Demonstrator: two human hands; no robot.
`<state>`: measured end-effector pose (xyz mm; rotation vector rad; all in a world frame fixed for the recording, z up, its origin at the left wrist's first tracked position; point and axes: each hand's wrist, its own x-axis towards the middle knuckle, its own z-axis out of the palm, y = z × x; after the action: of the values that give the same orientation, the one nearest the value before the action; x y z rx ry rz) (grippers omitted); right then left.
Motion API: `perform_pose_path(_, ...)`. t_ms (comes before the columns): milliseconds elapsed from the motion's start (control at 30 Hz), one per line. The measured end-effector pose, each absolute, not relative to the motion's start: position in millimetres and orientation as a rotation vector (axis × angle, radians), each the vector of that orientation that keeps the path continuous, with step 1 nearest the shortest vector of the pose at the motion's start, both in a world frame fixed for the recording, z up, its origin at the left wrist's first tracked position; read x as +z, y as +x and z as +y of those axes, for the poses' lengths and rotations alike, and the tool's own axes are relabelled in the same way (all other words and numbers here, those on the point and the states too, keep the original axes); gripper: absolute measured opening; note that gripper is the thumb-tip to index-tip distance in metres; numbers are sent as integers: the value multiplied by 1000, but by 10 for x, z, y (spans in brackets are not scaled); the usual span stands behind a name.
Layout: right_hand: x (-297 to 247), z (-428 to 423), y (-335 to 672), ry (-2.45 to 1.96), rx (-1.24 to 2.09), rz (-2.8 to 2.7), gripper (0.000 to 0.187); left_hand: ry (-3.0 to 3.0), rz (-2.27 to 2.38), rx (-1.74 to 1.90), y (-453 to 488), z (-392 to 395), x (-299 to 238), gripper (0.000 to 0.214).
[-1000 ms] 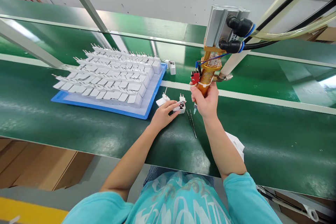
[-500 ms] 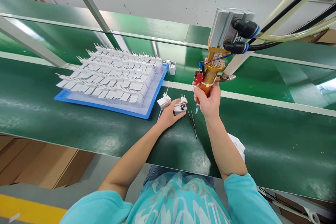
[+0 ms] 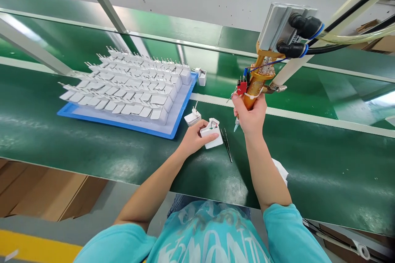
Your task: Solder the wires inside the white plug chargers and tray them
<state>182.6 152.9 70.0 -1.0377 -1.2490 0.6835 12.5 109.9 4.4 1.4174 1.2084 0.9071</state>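
Note:
My left hand (image 3: 195,137) grips a white power adapter housing (image 3: 211,136), its open end with coloured wires facing away from me. Just behind that hand a second white adapter (image 3: 193,117) with upright plug pins rests on the bench. My right hand (image 3: 251,117) is wrapped round a gold-coloured glue dispenser (image 3: 254,86) with a red switch on its side. Its pale tapered nozzle (image 3: 236,125) points down, apart from the housing. Between the hands lies a pair of metal tweezers (image 3: 226,145) on the green bench.
At the left a blue tray (image 3: 123,125) bears rows of many white adapters. One more adapter (image 3: 202,77) stands beside its far right corner. Hoses (image 3: 336,41) run from the dispenser to the upper right. White paper (image 3: 280,170) lies by my right forearm.
My left hand has tipped the held adapter housing, so its broad side now shows and its opening faces away. The dispenser in my right hand has moved a little to the right.

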Motion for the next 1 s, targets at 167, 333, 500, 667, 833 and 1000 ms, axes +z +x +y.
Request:
perform_pose_path(167,705,1531,1830,-1051,662,-1248,31,1556,1261,796,81,1113,89,35)
perform_pose_path(333,703,1534,1835,-1058,660,-1251,32,1741,1361,641,5,1161,31,33)
perform_pose_path(500,703,1532,1831,-1062,675,-1250,34,1671,1303,703,64,1224,-76,39)
perform_pose_path(667,705,1532,1823,-1060,694,-1247,35,1619,1266,960,201,1259,-215,31)
perform_pose_path(833,705,1532,1818,-1070,714,-1261,32,1930,1407,1003,173,1251,-274,38)
perform_pose_path(1000,697,1540,1819,-1070,704,-1274,30,2267,1208,878,42,1227,-192,62)
